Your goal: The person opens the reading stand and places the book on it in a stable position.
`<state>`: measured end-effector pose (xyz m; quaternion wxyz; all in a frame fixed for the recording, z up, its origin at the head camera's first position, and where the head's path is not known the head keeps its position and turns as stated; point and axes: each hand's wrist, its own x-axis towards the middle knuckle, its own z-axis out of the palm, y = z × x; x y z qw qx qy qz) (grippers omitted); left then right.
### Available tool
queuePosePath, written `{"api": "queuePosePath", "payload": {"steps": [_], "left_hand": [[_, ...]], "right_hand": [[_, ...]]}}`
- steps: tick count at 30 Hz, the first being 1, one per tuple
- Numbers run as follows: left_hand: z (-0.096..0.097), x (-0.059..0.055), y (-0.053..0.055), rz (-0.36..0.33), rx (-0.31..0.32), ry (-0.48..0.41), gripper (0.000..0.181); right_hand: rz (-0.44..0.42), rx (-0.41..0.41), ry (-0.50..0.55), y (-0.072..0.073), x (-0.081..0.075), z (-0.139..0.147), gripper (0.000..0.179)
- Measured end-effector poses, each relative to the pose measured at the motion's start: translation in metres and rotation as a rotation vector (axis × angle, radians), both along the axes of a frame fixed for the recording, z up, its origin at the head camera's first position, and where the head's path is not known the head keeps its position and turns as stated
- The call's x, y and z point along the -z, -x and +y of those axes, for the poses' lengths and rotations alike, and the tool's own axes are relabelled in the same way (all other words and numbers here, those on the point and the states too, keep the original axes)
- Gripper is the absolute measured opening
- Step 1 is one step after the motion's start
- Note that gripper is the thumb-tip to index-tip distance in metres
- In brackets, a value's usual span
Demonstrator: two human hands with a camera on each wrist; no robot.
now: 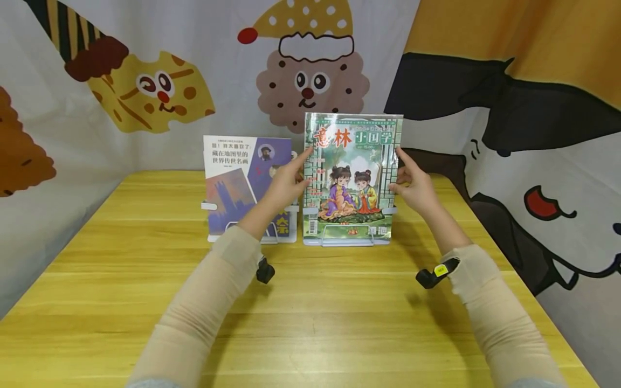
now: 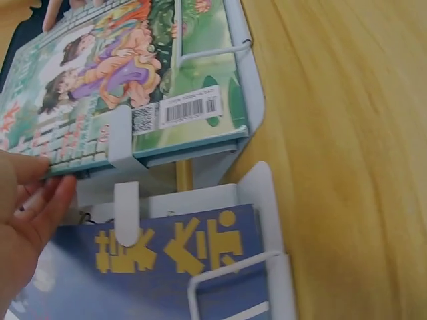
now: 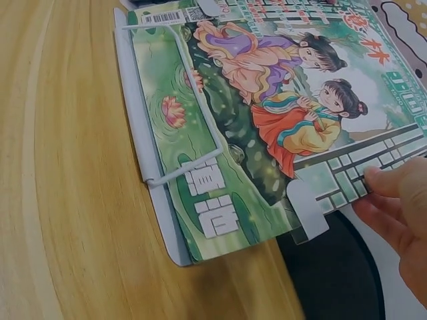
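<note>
A green illustrated magazine [image 1: 350, 161] stands upright, leaning slightly back, on a white book stand [image 3: 133, 113] with side clips and a wire front rest. My left hand [image 1: 286, 186] holds its left edge, and in the left wrist view the fingertips [image 2: 63, 190] are right at that edge. On the opposite edge, my right hand [image 1: 416, 186] pinches the magazine, thumb [image 3: 380, 179] on the cover and fingers behind. Beside it on the left, a purple-and-white book [image 1: 230, 161] sits on a similar stand [image 2: 277, 267], partly hidden by my left hand and forearm.
Both stands rest towards the back of a wooden table [image 1: 310, 312]. Behind it hangs a curtain [image 1: 223, 32] printed with cartoon figures. A small black wrist camera [image 1: 264, 270] hangs under the left sleeve, another wrist camera [image 1: 432, 276] by the right sleeve.
</note>
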<state>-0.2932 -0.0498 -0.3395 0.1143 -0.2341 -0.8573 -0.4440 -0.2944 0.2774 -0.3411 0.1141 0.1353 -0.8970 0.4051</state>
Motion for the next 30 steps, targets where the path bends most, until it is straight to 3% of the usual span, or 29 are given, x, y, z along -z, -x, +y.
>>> {"api": "queuePosePath", "payload": {"steps": [6, 9, 18, 24, 30], "left_hand": [[0.002, -0.012, -0.001, 0.008, -0.061, 0.220, 0.086], [0.002, -0.016, 0.000, 0.000, -0.066, 0.278, 0.085], [-0.012, -0.023, -0.004, -0.008, -0.010, 0.253, 0.078], [-0.034, -0.041, -0.020, 0.010, 0.016, 0.271, 0.068], [-0.071, -0.056, -0.039, 0.051, -0.005, 0.318, 0.056]], "right_hand": [[0.011, -0.014, -0.168, 0.001, -0.009, 0.001, 0.093], [0.019, -0.031, -0.244, 0.002, -0.015, 0.003, 0.093], [0.000, -0.063, -0.348, -0.005, -0.034, 0.016, 0.081], [-0.039, -0.050, -0.400, -0.020, -0.058, 0.026, 0.062], [0.068, -0.055, -0.484, -0.032, -0.071, 0.040, 0.053]]}}
